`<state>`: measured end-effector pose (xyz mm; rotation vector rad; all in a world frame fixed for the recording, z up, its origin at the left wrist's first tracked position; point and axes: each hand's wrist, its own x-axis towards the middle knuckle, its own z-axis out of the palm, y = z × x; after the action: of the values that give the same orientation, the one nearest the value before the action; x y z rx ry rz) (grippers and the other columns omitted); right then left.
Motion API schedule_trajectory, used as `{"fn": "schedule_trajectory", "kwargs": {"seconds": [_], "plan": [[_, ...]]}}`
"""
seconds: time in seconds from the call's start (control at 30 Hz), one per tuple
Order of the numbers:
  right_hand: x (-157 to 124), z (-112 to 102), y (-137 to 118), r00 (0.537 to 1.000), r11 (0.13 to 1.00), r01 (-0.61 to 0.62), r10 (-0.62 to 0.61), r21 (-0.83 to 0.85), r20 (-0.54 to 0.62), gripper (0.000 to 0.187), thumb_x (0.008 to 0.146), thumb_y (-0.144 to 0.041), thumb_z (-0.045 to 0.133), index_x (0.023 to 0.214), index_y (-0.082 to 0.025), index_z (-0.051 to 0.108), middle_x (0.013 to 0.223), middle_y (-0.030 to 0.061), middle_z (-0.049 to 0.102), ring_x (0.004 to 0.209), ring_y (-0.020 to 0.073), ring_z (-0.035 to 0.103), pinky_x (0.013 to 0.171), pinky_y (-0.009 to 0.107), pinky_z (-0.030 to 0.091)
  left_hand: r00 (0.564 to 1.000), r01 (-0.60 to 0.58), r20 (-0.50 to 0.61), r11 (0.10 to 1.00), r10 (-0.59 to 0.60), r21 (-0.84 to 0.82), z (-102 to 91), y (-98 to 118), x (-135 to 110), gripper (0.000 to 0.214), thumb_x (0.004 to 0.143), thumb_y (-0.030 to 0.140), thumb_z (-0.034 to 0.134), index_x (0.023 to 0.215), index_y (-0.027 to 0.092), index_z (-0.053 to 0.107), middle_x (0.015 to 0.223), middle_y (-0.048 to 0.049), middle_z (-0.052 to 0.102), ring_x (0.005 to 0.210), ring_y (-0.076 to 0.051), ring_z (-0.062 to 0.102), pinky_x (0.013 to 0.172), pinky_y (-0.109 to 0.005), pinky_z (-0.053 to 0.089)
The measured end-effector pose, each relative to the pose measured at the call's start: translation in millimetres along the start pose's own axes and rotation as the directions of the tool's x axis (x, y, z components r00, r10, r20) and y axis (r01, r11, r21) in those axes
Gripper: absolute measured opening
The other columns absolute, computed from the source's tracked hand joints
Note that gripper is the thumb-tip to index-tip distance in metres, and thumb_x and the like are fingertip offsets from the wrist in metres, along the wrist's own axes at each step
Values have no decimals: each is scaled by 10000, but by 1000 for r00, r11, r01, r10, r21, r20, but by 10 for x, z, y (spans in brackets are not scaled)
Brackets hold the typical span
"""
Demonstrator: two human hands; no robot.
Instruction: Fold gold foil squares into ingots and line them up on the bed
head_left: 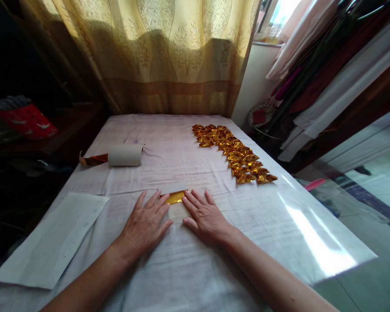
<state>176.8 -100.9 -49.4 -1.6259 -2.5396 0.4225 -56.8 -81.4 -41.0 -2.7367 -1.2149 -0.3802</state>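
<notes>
A small strip of gold foil paper [175, 197] lies flat on the cloth-covered table, with a pale edge showing along its far side. Fingertips of my left hand [147, 220] rest on its left end, the fingers stretched out. On the right end lie the fingertips of my right hand [205, 215], also flat and spread. Both palms face down. The ends of the strip are hidden under the fingers. Farther back on the right sit several folded gold foil pieces [235, 154], set close together in slanting rows.
A grey-white cardboard tube [125, 155] with orange-brown foil sticking out lies at the back left. White sheets of paper [53, 240] lie at the front left. A gold curtain [169, 56] hangs behind the table [162, 134]. Clothes [338, 73] hang at the right; a red container [27, 119] stands left.
</notes>
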Motion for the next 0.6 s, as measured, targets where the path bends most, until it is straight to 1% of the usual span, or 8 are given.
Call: {"fn": "schedule_trajectory", "kwargs": {"seconds": [0.03, 0.1, 0.2, 0.3, 0.43, 0.6], "plan": [[2, -3, 3, 1000, 1000, -2, 2, 1, 7, 658, 997, -559, 375, 1543, -198, 302, 1615, 80, 217, 1503, 296, 182, 1203, 602, 97, 1000, -16, -17, 1000, 16, -18, 26, 57, 27, 428, 993, 475, 402, 1245, 231, 647, 1389, -47, 610, 1341, -255, 491, 1212, -503, 133], [3, -11, 4, 1000, 1000, -4, 4, 5, 14, 660, 997, -564, 366, 1543, -199, 301, 1617, 77, 212, 1505, 294, 174, 1204, 601, 94, 999, -40, -3, 999, 40, -29, 89, 146, 68, 510, 994, 528, 362, 1334, 222, 588, 1389, -49, 610, 1330, -245, 505, 1216, -480, 124], [0, -21, 2, 1000, 1000, 2, -2, 16, 14, 650, 999, -559, 363, 1545, -212, 296, 1618, 60, 214, 1508, 289, 163, 1206, 601, 83, 999, -37, 10, 999, 37, -24, 160, 173, 63, 577, 1004, 548, 293, 1389, 196, 538, 1411, -70, 588, 1321, -239, 517, 1218, -468, 89], [-2, -16, 4, 1000, 1000, 4, -4, 25, 2, 643, 1000, -554, 368, 1545, -220, 296, 1618, 56, 216, 1507, 288, 165, 1207, 599, 77, 1000, -19, 6, 999, 20, -26, 164, 88, -21, 563, 1016, 528, 268, 1382, 206, 548, 1396, -72, 601, 1303, -229, 537, 1219, -462, 56], [-4, -5, 15, 1000, 999, 5, -5, 39, -11, 645, 993, -556, 394, 1539, -222, 313, 1616, 56, 224, 1503, 294, 181, 1202, 611, 82, 999, -33, 15, 999, 33, -28, 99, -56, -131, 480, 1016, 468, 322, 1378, 254, 554, 1364, -58, 629, 1275, -238, 560, 1208, -494, 113], [11, -71, 41, 1000, 999, 25, -25, 30, -8, 606, 1001, -519, 407, 1530, -232, 334, 1605, 59, 268, 1494, 292, 215, 1198, 613, 113, 998, -64, 3, 998, 64, -22, 26, -144, -137, 403, 1002, 404, 404, 1322, 256, 601, 1325, -60, 657, 1244, -280, 577, 1180, -561, 152]]}}
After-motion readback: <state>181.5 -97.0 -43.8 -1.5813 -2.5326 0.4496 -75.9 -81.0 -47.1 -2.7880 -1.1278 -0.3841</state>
